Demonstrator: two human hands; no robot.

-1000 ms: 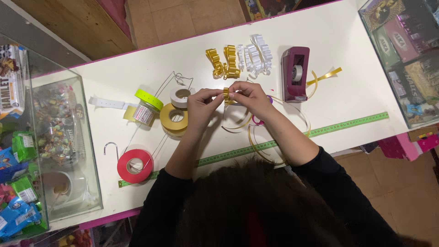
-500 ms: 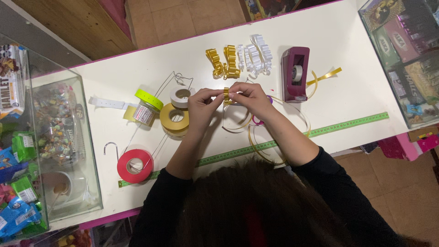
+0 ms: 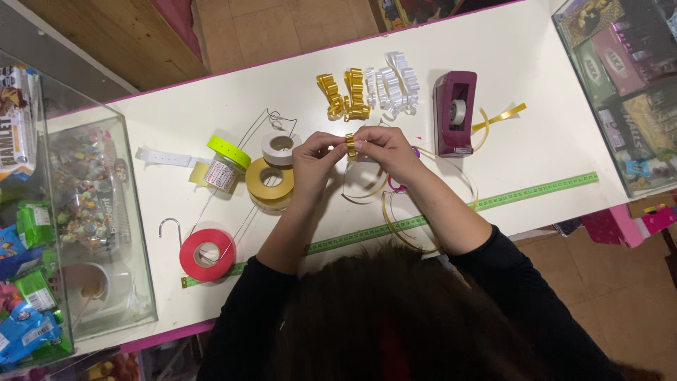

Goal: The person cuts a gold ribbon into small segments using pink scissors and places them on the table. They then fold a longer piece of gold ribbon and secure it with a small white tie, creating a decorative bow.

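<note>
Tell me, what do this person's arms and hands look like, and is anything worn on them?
Both arms wear black long sleeves, pushed up so the forearms are bare. The left hand and right hand are bare: no gloves. I can see no rings, watch or bracelet.

The person's dark hair hid the near edge of the counter and part of the green measuring tape. Fingers covered most of the folded gold ribbon. The glass case and boxes ran past the edges.
</note>
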